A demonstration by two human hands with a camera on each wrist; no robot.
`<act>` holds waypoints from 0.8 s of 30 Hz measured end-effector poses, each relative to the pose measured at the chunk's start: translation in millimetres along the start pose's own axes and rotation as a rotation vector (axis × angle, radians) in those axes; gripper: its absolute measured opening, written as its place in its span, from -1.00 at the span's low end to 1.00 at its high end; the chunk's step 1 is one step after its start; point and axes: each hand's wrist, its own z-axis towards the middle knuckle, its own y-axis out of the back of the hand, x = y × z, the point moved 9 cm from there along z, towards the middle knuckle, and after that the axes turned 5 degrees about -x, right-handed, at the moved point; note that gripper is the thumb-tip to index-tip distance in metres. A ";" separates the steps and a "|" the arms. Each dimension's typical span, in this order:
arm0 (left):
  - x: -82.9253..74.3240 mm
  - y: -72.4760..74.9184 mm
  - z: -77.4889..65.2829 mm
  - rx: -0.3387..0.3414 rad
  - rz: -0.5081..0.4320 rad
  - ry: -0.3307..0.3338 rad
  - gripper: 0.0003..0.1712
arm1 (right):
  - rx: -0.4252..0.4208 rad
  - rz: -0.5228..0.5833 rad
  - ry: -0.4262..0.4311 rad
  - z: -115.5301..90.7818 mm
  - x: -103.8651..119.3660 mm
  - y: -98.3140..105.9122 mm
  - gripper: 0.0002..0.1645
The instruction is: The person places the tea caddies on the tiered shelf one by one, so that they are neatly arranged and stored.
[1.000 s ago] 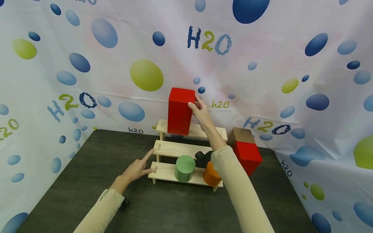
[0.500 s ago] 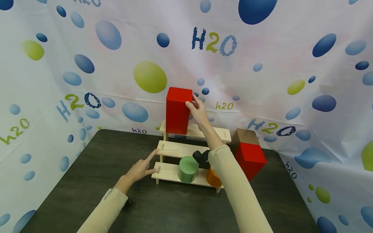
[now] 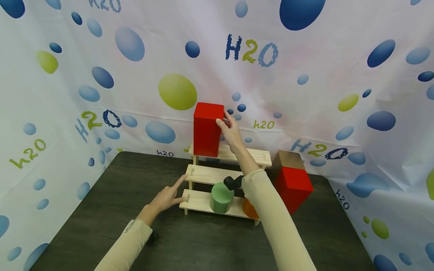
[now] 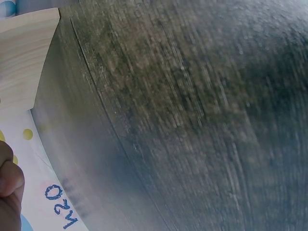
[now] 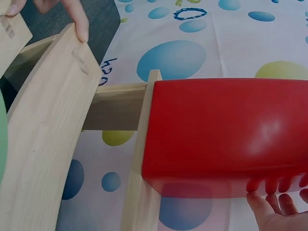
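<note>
A tall red box (image 3: 207, 131) stands upright at the left end of the top shelf of a three-tier wooden stand (image 3: 251, 153). My right hand (image 3: 232, 132) touches the box's right side near its top. In the right wrist view, the fingertips (image 5: 270, 198) lie along one face of the box (image 5: 231, 127). At the stand's left end, my left hand (image 3: 164, 198) rests its index finger on the middle shelf and its thumb on the bottom one. A green round container (image 3: 222, 198) sits on the bottom shelf. An orange one (image 3: 249, 209) beside it is partly hidden by my right sleeve.
Right of the stand, another red box (image 3: 294, 188) stands in front of a brown box (image 3: 290, 159). Everything is on a dark wood-grain table (image 3: 190, 244). A white curtain with coloured spots (image 3: 142, 90) hangs behind and at both sides.
The red box has slid a little left along the top shelf, with my right hand following against its side. My left hand keeps its place at the stand. The head view has shifted slightly.
</note>
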 end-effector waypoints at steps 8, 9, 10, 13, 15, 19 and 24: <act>-2.6 -2.4 2.8 0.000 0.006 0.018 0.02 | -0.022 -0.015 -0.009 -7.1 -1.1 5.8 -0.27; -2.1 -2.5 3.0 0.001 0.006 0.020 0.03 | -0.025 -0.016 -0.015 -7.8 -1.7 6.7 -0.27; -1.3 -2.5 3.0 0.003 0.006 0.022 0.03 | -0.031 -0.020 -0.018 -6.5 -5.8 8.3 -0.26; 1.7 -2.0 2.5 0.007 0.008 0.029 0.04 | -0.038 -0.036 -0.034 -9.5 -8.3 12.5 -0.26; 3.6 -1.3 1.9 0.007 0.012 0.035 0.04 | -0.033 -0.040 -0.034 -12.2 -9.5 15.8 -0.25; 6.3 -0.5 0.5 0.004 0.014 0.048 0.05 | 0.006 -0.039 -0.033 -19.0 -12.9 22.5 -0.23; 5.6 -2.2 -0.1 0.002 0.012 0.038 0.04 | 0.050 -0.037 -0.003 -29.9 -12.7 36.6 -0.22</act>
